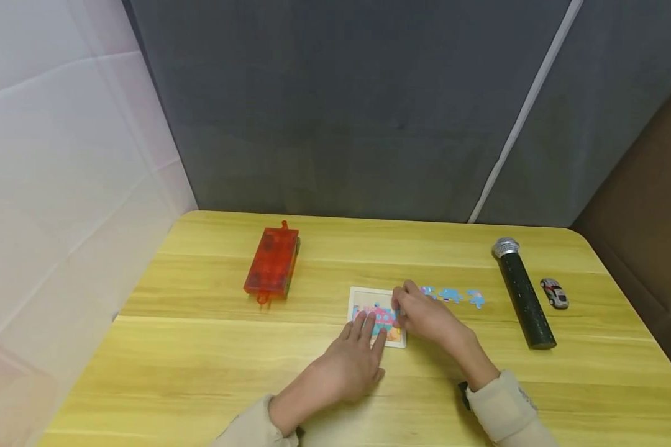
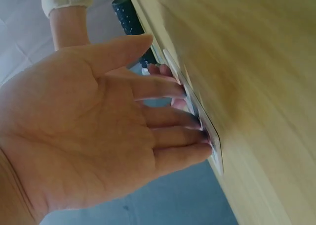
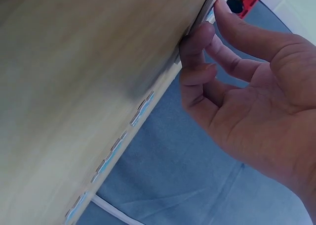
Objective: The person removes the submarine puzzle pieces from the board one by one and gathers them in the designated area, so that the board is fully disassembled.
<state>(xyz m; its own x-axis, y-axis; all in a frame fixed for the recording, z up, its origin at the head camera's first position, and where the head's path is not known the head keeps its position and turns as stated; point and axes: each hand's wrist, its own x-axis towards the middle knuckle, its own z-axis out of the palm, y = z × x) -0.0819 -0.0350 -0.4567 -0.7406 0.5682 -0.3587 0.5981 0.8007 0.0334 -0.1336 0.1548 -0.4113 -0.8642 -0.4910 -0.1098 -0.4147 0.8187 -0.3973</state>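
A small puzzle tray (image 1: 363,299) with a pink and blue picture lies on the yellow wooden table (image 1: 201,347). My left hand (image 1: 363,328) lies flat, its straight fingers (image 2: 173,89) pressing on the tray's (image 2: 216,148) near part. My right hand (image 1: 405,310) sits at the tray's right edge with curled fingers (image 3: 196,39), thumb tip against the tray. Whether a piece is between them is hidden. Three loose blue puzzle pieces (image 1: 450,295) lie in a row right of that hand, seen edge-on as puzzle pieces (image 3: 111,153) in the right wrist view.
A red see-through case (image 1: 272,264) lies at the back left of the tray. A black microphone (image 1: 522,298) with a silver head lies to the right, a small toy car (image 1: 555,293) beyond it. Grey panels and a white wall close off the back and left.
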